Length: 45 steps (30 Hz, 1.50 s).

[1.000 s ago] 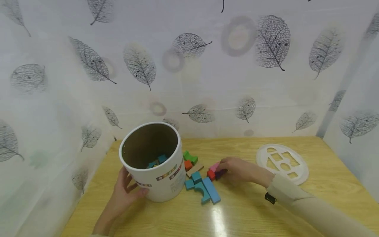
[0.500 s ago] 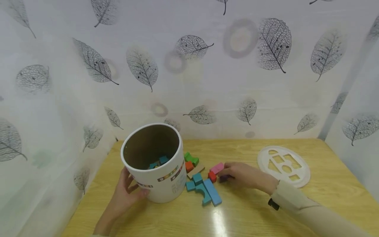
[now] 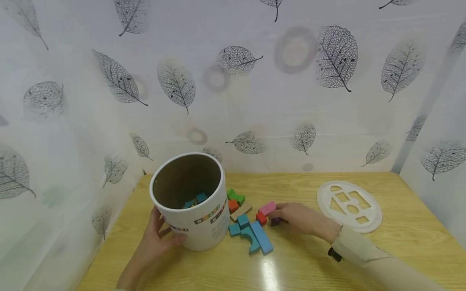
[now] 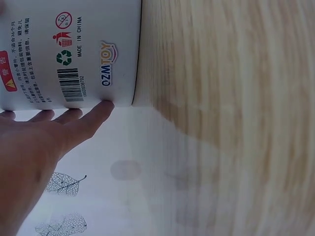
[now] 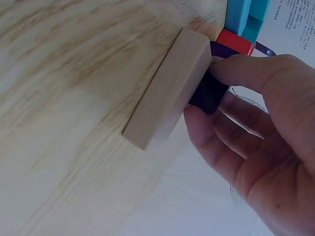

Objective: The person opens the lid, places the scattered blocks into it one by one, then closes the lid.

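Note:
A white cylindrical tub [image 3: 196,226] stands open on the wooden table, with a few blue blocks showing inside. My left hand [image 3: 154,238] rests flat against its left side, fingers straight on the printed wall [image 4: 74,49]. Right of the tub lies a cluster of blocks. My right hand [image 3: 293,218] pinches a dark purple block [image 3: 275,221] at the cluster's right edge, on the table. The right wrist view shows thumb and fingers on the purple block [image 5: 209,93], which sits against a pale wooden block [image 5: 170,88]. A pink block [image 3: 267,208] and a red block [image 3: 260,218] lie just left of the hand.
Blue blocks [image 3: 256,236], a green block [image 3: 236,196], an orange block [image 3: 233,205] and a flat plain piece [image 3: 242,210] lie between tub and hand. A white round lid [image 3: 349,206] with shape cutouts sits at the right. Leaf-patterned curtains enclose the table.
My right hand has drawn slightly back to the right, uncovering the pink block, and now pinches the purple block. The left hand stays against the tub.

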Motion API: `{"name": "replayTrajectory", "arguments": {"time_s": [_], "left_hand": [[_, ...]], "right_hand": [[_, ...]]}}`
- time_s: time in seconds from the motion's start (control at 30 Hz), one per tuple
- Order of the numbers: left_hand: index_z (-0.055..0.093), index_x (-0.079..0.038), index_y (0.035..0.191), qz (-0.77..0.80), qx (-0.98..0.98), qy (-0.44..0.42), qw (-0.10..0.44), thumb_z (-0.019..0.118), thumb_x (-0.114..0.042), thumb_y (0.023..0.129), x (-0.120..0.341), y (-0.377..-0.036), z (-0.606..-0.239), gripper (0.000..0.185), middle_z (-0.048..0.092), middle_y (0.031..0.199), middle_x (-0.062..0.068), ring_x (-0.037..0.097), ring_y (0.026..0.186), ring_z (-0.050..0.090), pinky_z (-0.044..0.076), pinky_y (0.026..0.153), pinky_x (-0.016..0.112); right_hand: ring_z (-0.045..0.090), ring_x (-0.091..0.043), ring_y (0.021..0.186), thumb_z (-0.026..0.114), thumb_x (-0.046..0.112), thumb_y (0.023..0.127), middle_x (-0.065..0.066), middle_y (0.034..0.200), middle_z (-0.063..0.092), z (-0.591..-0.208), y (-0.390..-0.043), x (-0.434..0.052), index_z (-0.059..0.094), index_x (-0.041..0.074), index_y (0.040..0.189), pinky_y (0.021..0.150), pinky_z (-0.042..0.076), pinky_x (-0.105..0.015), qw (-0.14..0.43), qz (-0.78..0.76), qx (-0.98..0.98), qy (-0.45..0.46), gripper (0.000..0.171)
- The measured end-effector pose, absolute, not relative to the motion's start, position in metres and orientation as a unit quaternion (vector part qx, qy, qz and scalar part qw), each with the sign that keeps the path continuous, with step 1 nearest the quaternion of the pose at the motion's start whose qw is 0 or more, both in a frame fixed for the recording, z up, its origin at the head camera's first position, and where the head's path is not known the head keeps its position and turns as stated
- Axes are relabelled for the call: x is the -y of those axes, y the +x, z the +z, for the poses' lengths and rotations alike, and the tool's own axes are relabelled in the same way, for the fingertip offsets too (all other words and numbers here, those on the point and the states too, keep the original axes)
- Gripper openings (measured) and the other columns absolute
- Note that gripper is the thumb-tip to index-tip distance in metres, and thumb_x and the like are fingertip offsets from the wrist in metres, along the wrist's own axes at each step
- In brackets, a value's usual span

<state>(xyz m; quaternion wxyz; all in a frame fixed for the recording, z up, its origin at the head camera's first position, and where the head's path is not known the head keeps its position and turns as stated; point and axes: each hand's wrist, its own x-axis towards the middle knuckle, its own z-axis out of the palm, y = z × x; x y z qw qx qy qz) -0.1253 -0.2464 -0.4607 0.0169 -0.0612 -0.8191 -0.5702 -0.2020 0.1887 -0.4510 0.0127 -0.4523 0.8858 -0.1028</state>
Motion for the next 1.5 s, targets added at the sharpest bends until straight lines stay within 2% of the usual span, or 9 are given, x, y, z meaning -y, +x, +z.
{"name": "replayTrajectory", "arguments": {"time_s": [0.37, 0.5, 0.63, 0.73, 0.93, 1.23, 1.5], "left_hand": [[0.009, -0.023, 0.164, -0.566, 0.820, -0.079, 0.033, 0.085, -0.009, 0.080, 0.246, -0.125, -0.461, 0.114, 0.015, 0.170, 0.016, 0.059, 0.148, 0.024, 0.043, 0.107, 0.074], [0.009, -0.023, 0.164, -0.567, 0.818, -0.090, 0.036, 0.085, -0.007, 0.080, 0.247, -0.126, -0.461, 0.115, 0.015, 0.170, 0.017, 0.061, 0.148, 0.024, 0.044, 0.106, 0.075], [0.008, -0.027, 0.164, -0.564, 0.820, -0.087, 0.032, 0.085, -0.009, 0.080, 0.247, -0.126, -0.461, 0.115, 0.013, 0.171, 0.016, 0.061, 0.148, 0.023, 0.043, 0.106, 0.075], [0.007, -0.029, 0.164, -0.565, 0.821, -0.081, 0.028, 0.085, -0.010, 0.081, 0.246, -0.125, -0.461, 0.116, 0.011, 0.171, 0.016, 0.061, 0.148, 0.022, 0.043, 0.106, 0.076], [0.007, -0.028, 0.164, -0.565, 0.821, -0.079, 0.028, 0.084, -0.010, 0.081, 0.246, -0.124, -0.461, 0.116, 0.011, 0.171, 0.016, 0.061, 0.148, 0.023, 0.043, 0.106, 0.075], [0.008, -0.026, 0.164, -0.566, 0.820, -0.085, 0.030, 0.084, -0.009, 0.081, 0.246, -0.125, -0.460, 0.113, 0.014, 0.171, 0.017, 0.061, 0.148, 0.023, 0.044, 0.106, 0.075], [0.009, -0.024, 0.164, -0.572, 0.814, -0.090, 0.035, 0.083, -0.006, 0.080, 0.246, -0.126, -0.462, 0.113, 0.015, 0.170, 0.017, 0.061, 0.147, 0.025, 0.044, 0.106, 0.075]], "right_hand": [[0.073, -0.020, 0.095, 0.076, 0.007, 0.090, -0.002, 0.106, 0.073, -0.450, -0.199, -0.188, 0.074, 0.014, 0.117, 0.084, 0.064, -0.037, 0.023, -0.132, -0.885, -0.447, 0.029], [0.072, -0.018, 0.097, 0.076, 0.006, 0.090, -0.002, 0.108, 0.073, -0.451, -0.199, -0.190, 0.074, 0.014, 0.119, 0.087, 0.063, -0.036, 0.027, -0.147, -0.886, -0.439, 0.030], [0.065, -0.010, 0.083, 0.073, -0.001, 0.087, -0.001, 0.098, 0.070, -0.448, -0.202, -0.195, 0.074, 0.014, 0.119, 0.074, 0.059, -0.026, 0.026, -0.155, -0.890, -0.429, 0.035], [0.059, -0.006, 0.077, 0.073, -0.002, 0.087, 0.001, 0.091, 0.066, -0.441, -0.206, -0.199, 0.073, 0.013, 0.116, 0.067, 0.054, -0.022, 0.003, -0.155, -0.890, -0.429, 0.033], [0.063, -0.008, 0.077, 0.075, 0.002, 0.089, 0.000, 0.091, 0.068, -0.422, -0.215, -0.204, 0.073, 0.010, 0.111, 0.067, 0.057, -0.023, -0.053, -0.156, -0.881, -0.444, 0.023], [0.067, -0.014, 0.084, 0.076, -0.001, 0.087, -0.004, 0.098, 0.071, -0.385, -0.230, -0.210, 0.072, 0.008, 0.114, 0.070, 0.060, -0.027, -0.085, -0.151, -0.877, -0.447, 0.028], [0.063, -0.012, 0.075, 0.079, -0.001, 0.085, -0.004, 0.092, 0.070, -0.357, -0.241, -0.212, 0.073, 0.009, 0.114, 0.062, 0.054, -0.026, -0.133, -0.135, -0.874, -0.448, 0.032]]}}
